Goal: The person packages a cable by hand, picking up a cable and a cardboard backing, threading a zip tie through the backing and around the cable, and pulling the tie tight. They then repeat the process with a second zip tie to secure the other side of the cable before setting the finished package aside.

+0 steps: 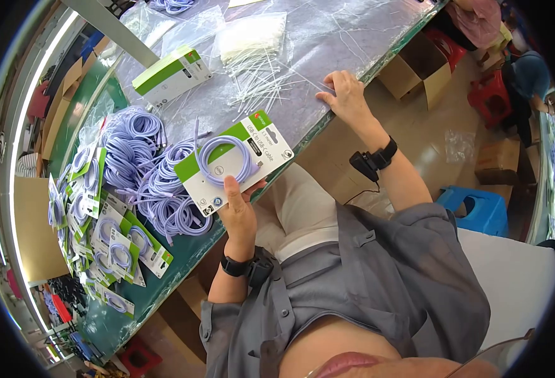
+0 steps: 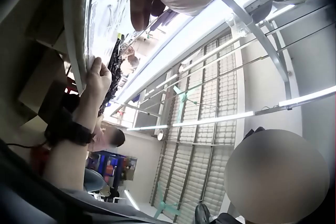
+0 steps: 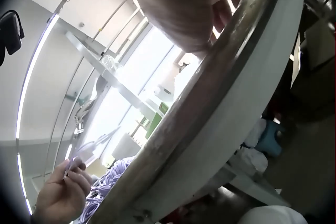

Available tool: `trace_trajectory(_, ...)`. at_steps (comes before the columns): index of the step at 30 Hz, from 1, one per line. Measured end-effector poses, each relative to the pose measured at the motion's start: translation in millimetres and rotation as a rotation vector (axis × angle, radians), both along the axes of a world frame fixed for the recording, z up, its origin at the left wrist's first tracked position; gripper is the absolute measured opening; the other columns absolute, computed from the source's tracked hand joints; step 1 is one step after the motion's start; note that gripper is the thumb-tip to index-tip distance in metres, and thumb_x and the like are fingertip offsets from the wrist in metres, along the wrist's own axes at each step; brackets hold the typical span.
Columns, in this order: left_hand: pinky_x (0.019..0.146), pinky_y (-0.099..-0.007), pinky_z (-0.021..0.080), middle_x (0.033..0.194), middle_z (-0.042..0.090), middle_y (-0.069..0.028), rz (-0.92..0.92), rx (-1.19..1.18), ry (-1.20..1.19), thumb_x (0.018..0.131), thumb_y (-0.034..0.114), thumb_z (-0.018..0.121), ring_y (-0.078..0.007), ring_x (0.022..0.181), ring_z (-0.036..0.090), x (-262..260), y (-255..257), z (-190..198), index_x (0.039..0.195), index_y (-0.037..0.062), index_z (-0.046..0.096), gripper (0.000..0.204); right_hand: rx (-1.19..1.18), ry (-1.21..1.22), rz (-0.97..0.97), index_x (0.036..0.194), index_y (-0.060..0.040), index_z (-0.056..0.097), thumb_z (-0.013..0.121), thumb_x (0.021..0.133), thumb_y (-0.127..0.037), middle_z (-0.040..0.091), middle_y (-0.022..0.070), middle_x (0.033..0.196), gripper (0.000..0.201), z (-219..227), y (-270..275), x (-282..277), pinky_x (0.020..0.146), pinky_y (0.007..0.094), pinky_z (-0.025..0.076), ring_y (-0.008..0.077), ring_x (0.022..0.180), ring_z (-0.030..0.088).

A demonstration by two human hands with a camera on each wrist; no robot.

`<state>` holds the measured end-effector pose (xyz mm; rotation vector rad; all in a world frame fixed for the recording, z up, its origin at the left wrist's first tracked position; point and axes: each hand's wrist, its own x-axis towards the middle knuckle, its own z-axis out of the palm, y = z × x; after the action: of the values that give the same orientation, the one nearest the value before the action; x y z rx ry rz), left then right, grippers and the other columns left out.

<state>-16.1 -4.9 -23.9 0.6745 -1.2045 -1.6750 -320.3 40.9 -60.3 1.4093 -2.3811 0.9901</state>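
My left hand (image 1: 238,217) grips the lower edge of a white and green retail card (image 1: 268,142), thumb on its front. The card reads USB-C to USB-C cable, and a coiled lilac cable (image 1: 211,160) lies against it. My right hand (image 1: 348,97) rests at the table's edge with its fingers bent and thumb and forefinger apart. A thin pale strand lies by its fingertips. Nearby is a loose pile of white cable ties (image 1: 255,79). In the right wrist view, the left hand (image 3: 62,195) shows with the lilac cable above it.
Lilac cable coils (image 1: 132,142) are heaped on the table (image 1: 328,38), left of the held card. Beyond them lie many carded cables (image 1: 120,255). A green and white box (image 1: 171,79) stands near a bag of ties (image 1: 252,34). A blue stool (image 1: 476,211) stands on the floor.
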Motion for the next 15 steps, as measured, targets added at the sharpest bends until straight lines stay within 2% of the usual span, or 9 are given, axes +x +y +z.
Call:
trace_trajectory(1, 0.069, -0.0341, 0.058, 0.112, 0.058, -0.0134, -0.005, -0.008, 0.015, 0.099, 0.023, 0.044, -0.0235, 0.094, 0.064, -1, 0, 1, 0.126, 0.0016, 0.04, 0.035, -0.005, 0.0, -0.004, 0.09, -0.009, 0.056, 0.073, 0.075, -0.019, 0.054, 0.0069, 0.094, 0.024, 0, 1, -3, 0.081, 0.041, 0.04, 0.0278, 0.093, 0.053)
trace_trajectory(3, 0.069, -0.0341, 0.058, 0.112, 0.058, -0.0133, -0.007, -0.011, 0.012, 0.099, 0.023, 0.044, -0.0235, 0.094, 0.064, -3, 0, 0, 0.127, 0.0015, 0.039, 0.035, -0.119, -0.306, 0.164, 0.09, -0.0065, 0.056, 0.071, 0.076, -0.014, 0.054, 0.0088, 0.093, 0.022, 2, 6, -11, 0.08, 0.0406, 0.041, 0.0295, 0.091, 0.052)
trace_trajectory(4, 0.069, -0.0341, 0.058, 0.113, 0.058, -0.0132, -0.006, -0.006, 0.007, 0.099, 0.023, 0.043, -0.0236, 0.094, 0.064, -3, 2, -1, 0.127, 0.0015, 0.039, 0.035, -0.12, -0.307, 0.162, 0.09, -0.0065, 0.056, 0.071, 0.076, -0.014, 0.054, 0.0088, 0.093, 0.022, 1, 9, -15, 0.08, 0.0406, 0.041, 0.0295, 0.091, 0.052)
trace_trajectory(6, 0.069, -0.0338, 0.058, 0.113, 0.058, -0.0131, -0.02, -0.004, 0.003, 0.099, 0.024, 0.044, -0.0236, 0.094, 0.064, -4, 4, -1, 0.127, 0.0016, 0.039, 0.036, -0.19, 0.03, 0.17, 0.089, -0.0043, 0.056, 0.07, 0.076, -0.009, 0.053, 0.0106, 0.091, 0.02, -3, 13, -23, 0.078, 0.0399, 0.042, 0.0307, 0.089, 0.053)
trace_trajectory(9, 0.071, -0.035, 0.058, 0.114, 0.057, -0.013, -0.05, 0.043, 0.025, 0.099, 0.024, 0.044, -0.0238, 0.096, 0.064, -8, 5, -1, 0.127, 0.0006, 0.04, 0.037, -0.037, 0.131, 0.137, 0.087, -0.0039, 0.057, 0.069, 0.075, -0.006, 0.053, 0.012, 0.091, 0.018, -3, 11, -27, 0.08, 0.04, 0.042, 0.0323, 0.091, 0.052)
trace_trajectory(12, 0.081, -0.0364, 0.055, 0.12, 0.056, -0.0106, -0.07, 0.176, 0.17, 0.099, 0.028, 0.045, -0.0226, 0.102, 0.061, -13, 3, 5, 0.128, 0.0038, 0.041, 0.039, 0.093, 0.178, 0.08, 0.085, -0.0044, 0.057, 0.068, 0.074, -0.006, 0.052, 0.0116, 0.092, 0.016, -1, 9, -21, 0.082, 0.0399, 0.042, 0.0329, 0.092, 0.051)
trace_trajectory(13, 0.085, -0.0379, 0.053, 0.121, 0.056, -0.0098, -0.095, 0.219, 0.239, 0.098, 0.029, 0.045, -0.0222, 0.105, 0.06, -15, 1, 7, 0.129, 0.0057, 0.042, 0.039, 0.018, 0.237, 0.132, 0.084, -0.0036, 0.056, 0.066, 0.077, -0.003, 0.056, 0.0117, 0.09, 0.012, 9, 13, -12, 0.075, 0.0397, 0.045, 0.0322, 0.085, 0.055)
trace_trajectory(14, 0.088, -0.0393, 0.051, 0.123, 0.055, -0.009, -0.12, 0.259, 0.315, 0.098, 0.029, 0.046, -0.0218, 0.107, 0.058, -17, -2, 10, 0.13, 0.0076, 0.042, 0.039, 0.008, 0.225, 0.163, 0.084, -0.0036, 0.056, 0.066, 0.077, -0.003, 0.056, 0.0117, 0.09, 0.012, 25, 15, 5, 0.075, 0.0397, 0.045, 0.0322, 0.085, 0.055)
trace_trajectory(15, 0.088, -0.0393, 0.051, 0.123, 0.055, -0.009, -0.09, 0.248, 0.315, 0.098, 0.029, 0.046, -0.0218, 0.107, 0.058, -19, -7, 14, 0.13, 0.0076, 0.042, 0.039, -0.101, 0.057, 0.273, 0.084, -0.0031, 0.056, 0.065, 0.077, -0.002, 0.058, 0.0117, 0.087, 0.012, 43, 20, 22, 0.07, 0.0384, 0.046, 0.0304, 0.08, 0.057)
